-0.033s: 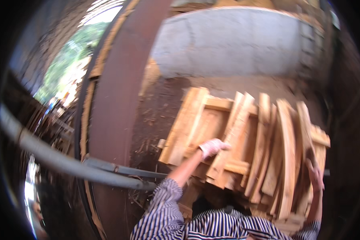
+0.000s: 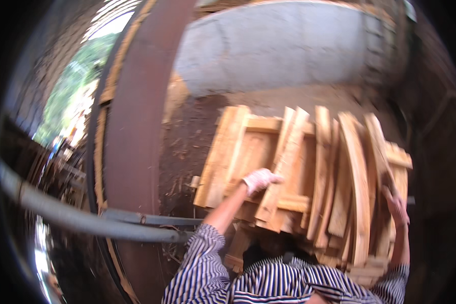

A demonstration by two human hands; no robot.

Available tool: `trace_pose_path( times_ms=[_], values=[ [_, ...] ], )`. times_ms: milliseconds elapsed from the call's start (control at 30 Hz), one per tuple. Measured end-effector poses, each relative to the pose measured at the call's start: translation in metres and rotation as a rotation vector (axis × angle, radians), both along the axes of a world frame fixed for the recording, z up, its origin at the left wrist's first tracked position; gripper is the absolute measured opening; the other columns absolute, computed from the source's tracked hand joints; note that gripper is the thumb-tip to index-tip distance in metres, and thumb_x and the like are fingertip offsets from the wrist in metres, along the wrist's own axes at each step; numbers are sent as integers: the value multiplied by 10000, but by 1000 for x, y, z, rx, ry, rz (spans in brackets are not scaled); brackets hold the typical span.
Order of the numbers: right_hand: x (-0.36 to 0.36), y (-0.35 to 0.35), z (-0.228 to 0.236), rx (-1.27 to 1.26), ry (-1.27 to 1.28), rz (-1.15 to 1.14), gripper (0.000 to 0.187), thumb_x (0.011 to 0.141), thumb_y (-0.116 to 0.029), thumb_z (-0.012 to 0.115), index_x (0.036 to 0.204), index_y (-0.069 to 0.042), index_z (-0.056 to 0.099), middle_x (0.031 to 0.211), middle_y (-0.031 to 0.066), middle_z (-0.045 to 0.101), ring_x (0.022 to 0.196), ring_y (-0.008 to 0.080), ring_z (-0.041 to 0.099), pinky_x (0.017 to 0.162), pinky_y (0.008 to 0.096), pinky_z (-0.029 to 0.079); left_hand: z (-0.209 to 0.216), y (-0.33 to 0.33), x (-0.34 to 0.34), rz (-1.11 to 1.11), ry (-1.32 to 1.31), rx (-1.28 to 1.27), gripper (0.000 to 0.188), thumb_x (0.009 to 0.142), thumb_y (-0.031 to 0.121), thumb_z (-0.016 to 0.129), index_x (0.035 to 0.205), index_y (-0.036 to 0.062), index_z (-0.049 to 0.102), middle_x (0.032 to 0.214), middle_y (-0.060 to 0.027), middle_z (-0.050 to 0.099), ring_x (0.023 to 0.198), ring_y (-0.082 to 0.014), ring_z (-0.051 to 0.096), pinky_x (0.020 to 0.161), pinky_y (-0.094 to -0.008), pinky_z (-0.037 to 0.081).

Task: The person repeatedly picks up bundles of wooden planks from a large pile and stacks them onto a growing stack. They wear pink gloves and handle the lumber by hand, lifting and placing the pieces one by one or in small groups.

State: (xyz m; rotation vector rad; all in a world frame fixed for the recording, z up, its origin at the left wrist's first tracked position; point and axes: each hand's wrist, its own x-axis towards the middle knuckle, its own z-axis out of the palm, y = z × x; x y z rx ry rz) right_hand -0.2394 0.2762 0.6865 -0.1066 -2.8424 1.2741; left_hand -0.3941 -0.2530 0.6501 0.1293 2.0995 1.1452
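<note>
One board pile [image 2: 361, 202], right of centre.
Left hand [image 2: 259, 181]: fingers closed on one straight board [image 2: 272, 200]. Right hand [image 2: 397, 208]: fingers touching one outer board [image 2: 378, 144], grip indeterminable.

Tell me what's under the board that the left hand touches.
A far crosspiece and a near crosspiece appear to run beneath the board; lower planks show beside it. What is directly under it is covered.

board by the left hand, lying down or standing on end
Lying down: the board shows its long face upward atop the pile, the left hand at its edge.
</note>
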Motion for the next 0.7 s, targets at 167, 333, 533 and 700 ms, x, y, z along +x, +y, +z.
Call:
trace_pose_path(
  times_ms=[167, 333, 533, 700],
  values=[
    [-6, -32, 52, 503, -198, -173, 634, 890, -165, 608, 1495, -210, 422, 1504, 217, 431, 1274, 393, 526, 1017, 430, 485, 45, 31, -36, -366, 55, -581, 1142, 780, 655, 743, 1488, -126, 305, 1435, -342, 476, 1337, -366, 506, 1037, -413, 510],
    [-30, -150, 78, 516, 197, -158, 615, 893, -67, 639, 1476, -157, 464, 1486, 203, 472, 1361, 376, 467, 1128, 431, 420, 58, -34, -51, 45, 445, -329, 732, 851, 473, 754, 1374, 10, 535, 1340, -236, 605, 1206, -309, 623, 960, -385, 556],
    [-103, -326, 40, 146, -164, -148, 985, 856, -588, 679, 1597, -144, 206, 1616, 276, 220, 1473, 414, 306, 1155, 483, 350, 29, -137, -104, 438, 886, -542, 564, 980, 411, 615, 1366, 6, 549, 1336, -188, 622, 1221, -313, 607, 1016, -405, 482],
    [-141, -412, 12, 40, -417, -320, 1012, 825, -245, 742, 1613, -256, 109, 1612, 295, 183, 1387, 479, 413, 1081, 516, 443, -34, -206, -130, 366, 424, -219, 587, 1023, 452, 547, 1441, 46, 479, 1318, -144, 622, 1170, -241, 601, 988, -361, 465]
  ],
)
